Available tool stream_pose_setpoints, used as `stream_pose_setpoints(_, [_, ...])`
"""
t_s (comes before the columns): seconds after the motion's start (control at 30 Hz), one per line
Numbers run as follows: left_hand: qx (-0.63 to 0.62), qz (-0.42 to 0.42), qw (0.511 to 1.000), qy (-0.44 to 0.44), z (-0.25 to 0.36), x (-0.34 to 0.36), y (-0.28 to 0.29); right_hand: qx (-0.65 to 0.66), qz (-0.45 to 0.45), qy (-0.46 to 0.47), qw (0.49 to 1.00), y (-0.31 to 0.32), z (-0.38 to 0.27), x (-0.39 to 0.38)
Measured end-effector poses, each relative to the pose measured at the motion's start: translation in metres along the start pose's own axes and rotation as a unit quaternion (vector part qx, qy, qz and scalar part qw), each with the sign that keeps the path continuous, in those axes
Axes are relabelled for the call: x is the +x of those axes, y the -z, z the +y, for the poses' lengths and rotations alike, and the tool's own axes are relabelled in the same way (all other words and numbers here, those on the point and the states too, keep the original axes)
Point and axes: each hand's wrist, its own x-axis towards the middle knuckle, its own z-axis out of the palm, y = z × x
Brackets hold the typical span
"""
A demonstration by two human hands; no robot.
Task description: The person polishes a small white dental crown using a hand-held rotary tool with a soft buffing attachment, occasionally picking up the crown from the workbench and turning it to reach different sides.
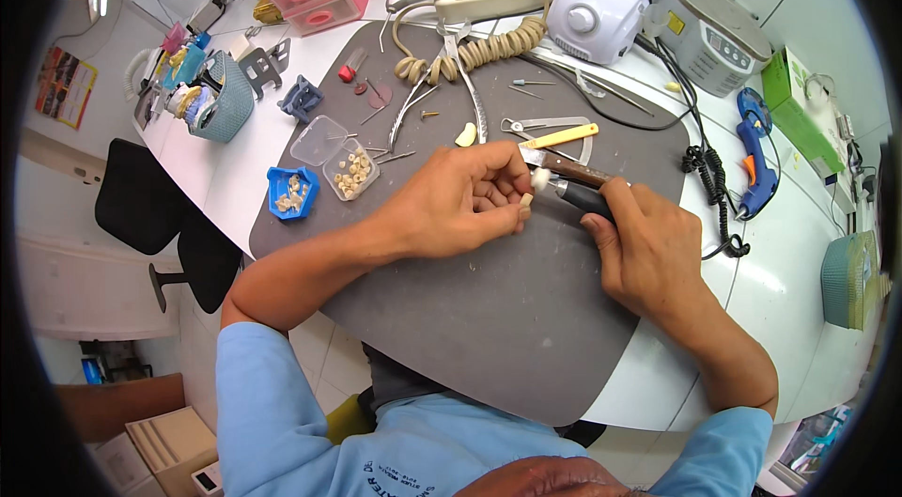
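My left hand [451, 196] is closed, with a small cream tooth-shaped piece [525, 201] pinched at its thumb and fingertips. My right hand [648, 243] wraps round a dark rotary handpiece [584, 200]. The handpiece's white, fuzzy-looking polishing tip [540, 178] is close to the left fingertips, just beyond the cream piece; whether they touch, I cannot tell. Just behind lies a wooden-handled knife [578, 170], partly hidden by my right hand. A yellow-handled tool [564, 136] and a metal gauge [531, 124] lie farther back. Another cream piece [466, 134] rests beyond my left hand.
On the grey mat [470, 309] stand a clear box [343, 191] and a blue tray [282, 176], both with several cream pieces. Pliers [470, 84] lie at the back near a coiled hose [498, 48]. A blue glue gun [756, 159] and black cords [719, 182] lie at right.
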Motion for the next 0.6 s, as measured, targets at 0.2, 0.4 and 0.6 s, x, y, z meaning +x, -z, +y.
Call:
stream_pose_setpoints(0.2, [-0.011, 0.009, 1.0, 0.023, 0.0021, -0.0022, -0.0007, 0.01, 0.008, 0.02, 1.0, 0.0002, 0.0042, -0.0058])
stream_pose_setpoints(0.4, [-0.021, 0.002, 0.999, 0.026, 0.0035, -0.0012, 0.0006, 0.029, 0.015, 0.025, 0.999, 0.0008, 0.0061, -0.0066])
stream_pose_setpoints(0.6, [-0.054, -0.002, 0.998, 0.024, 0.0008, 0.0016, 0.0008, 0.023, 0.025, 0.031, 0.999, -0.0024, 0.0079, -0.0064])
